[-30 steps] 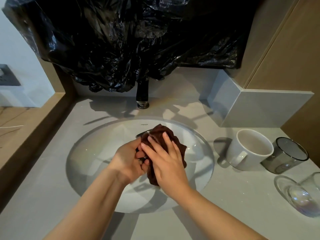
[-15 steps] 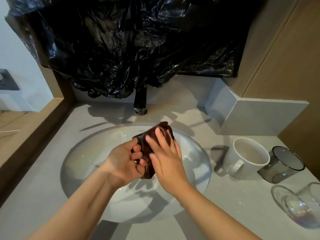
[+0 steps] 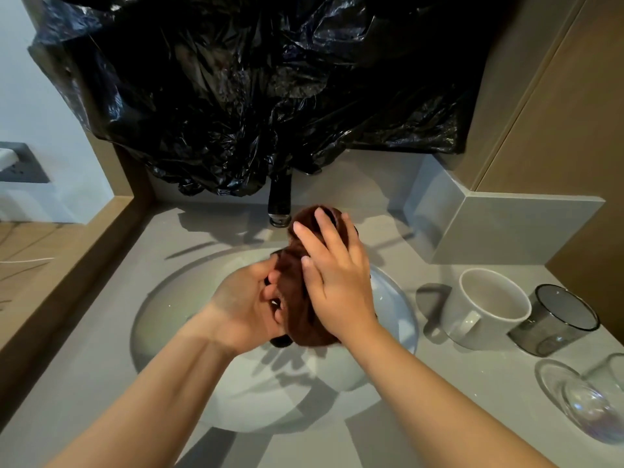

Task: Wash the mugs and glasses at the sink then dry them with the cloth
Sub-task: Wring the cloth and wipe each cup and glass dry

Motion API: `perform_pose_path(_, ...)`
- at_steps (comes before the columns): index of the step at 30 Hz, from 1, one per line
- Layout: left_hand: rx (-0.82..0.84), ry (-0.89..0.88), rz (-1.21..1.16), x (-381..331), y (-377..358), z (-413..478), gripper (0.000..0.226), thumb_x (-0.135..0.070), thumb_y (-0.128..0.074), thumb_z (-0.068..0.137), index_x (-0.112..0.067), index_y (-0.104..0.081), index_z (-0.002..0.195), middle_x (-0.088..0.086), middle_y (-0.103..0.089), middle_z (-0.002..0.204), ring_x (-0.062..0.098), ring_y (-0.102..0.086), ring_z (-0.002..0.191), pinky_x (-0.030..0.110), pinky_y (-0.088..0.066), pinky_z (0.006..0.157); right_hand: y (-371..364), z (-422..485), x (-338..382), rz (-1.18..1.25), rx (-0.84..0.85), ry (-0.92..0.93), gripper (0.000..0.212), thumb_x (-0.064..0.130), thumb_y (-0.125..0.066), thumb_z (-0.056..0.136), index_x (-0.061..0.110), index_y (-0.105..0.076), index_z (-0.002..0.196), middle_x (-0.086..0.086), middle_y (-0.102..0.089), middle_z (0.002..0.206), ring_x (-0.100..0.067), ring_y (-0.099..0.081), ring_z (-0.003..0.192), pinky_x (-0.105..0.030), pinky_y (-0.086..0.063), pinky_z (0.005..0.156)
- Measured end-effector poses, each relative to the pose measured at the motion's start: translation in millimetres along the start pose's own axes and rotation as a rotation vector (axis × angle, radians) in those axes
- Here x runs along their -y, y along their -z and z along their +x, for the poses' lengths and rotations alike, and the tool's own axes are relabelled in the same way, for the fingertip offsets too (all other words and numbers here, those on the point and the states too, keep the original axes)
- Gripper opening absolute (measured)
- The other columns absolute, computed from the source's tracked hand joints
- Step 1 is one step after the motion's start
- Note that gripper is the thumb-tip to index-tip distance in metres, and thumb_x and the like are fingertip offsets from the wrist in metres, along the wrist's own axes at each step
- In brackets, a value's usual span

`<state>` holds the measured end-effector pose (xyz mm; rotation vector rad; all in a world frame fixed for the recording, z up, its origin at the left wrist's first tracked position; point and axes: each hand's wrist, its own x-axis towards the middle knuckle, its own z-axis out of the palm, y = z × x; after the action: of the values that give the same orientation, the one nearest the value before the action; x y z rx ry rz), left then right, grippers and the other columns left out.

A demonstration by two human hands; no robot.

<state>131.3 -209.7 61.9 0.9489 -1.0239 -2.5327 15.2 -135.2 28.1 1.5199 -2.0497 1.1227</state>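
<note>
Head view, grey counter [image 3: 84, 349], white sink [image 3: 175, 319], black plastic [image 3: 253, 96] (crumpled), left hand [image 3: 243, 305] gripping cloth [image 3: 295, 309], right hand [image 3: 337, 282] flat on it.

mug [image 3: 489, 309] right of sink [image 3: 162, 298]; two glasses [image 3: 557, 320] [image 3: 587, 403] right of mug.

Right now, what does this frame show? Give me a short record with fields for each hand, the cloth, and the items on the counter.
left hand: fingers curled round a dark item that is mostly hidden by the cloth
right hand: laid over the cloth, fingers spread and nearly straight
position: above the sink, in front of the tap
counter, right side: white mug upright; grey glass beside it; clear glass on its side
water: none seen running
</note>
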Motion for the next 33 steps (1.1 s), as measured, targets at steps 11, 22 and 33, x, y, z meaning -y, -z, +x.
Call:
perform_pose_path(11,-0.012,-0.094,0.134,-2.1,-7.7,-4.4,0.039,-0.033,-0.042,0.098,-0.017,-0.042,0.063,-0.005,-0.028,0.047,0.012,-0.033,0.046,0.022,-0.026,0.048,8.7,7.8,13.4,0.129,-0.005,-0.253,0.055,0.054,-0.027,0.088,0.038,-0.038,0.14,0.006,-0.025,0.154,-0.022,-0.03,0.135,-0.038,-0.042,0.097)
perform_pose_path(22,0.008,-0.017,0.122,9.7,-5.8,-7.1,0.049,-0.036,-0.04,0.098,-0.018,-0.039,0.053,-0.004,-0.025,0.05,0.014,-0.031,0.045,0.027,-0.021,0.054,24.2,-10.2,-27.5,0.037,0.277,0.2,0.065,0.042,-0.05,0.069,0.044,-0.029,0.131,0.012,-0.012,0.149,-0.03,-0.015,0.136,-0.043,-0.041,0.093)
perform_pose_path(33,-0.008,-0.033,0.138,7.7,-8.2,-10.4,0.043,-0.036,-0.053,0.089,-0.019,-0.037,0.053,-0.005,-0.026,0.045,0.013,-0.031,0.046,0.024,-0.026,0.051,7.9,-26.4,7.1,0.208,0.051,-0.186,0.055,0.044,-0.047,0.082,0.041,-0.029,0.133,0.006,-0.02,0.153,-0.012,-0.021,0.138,-0.005,-0.017,0.097)
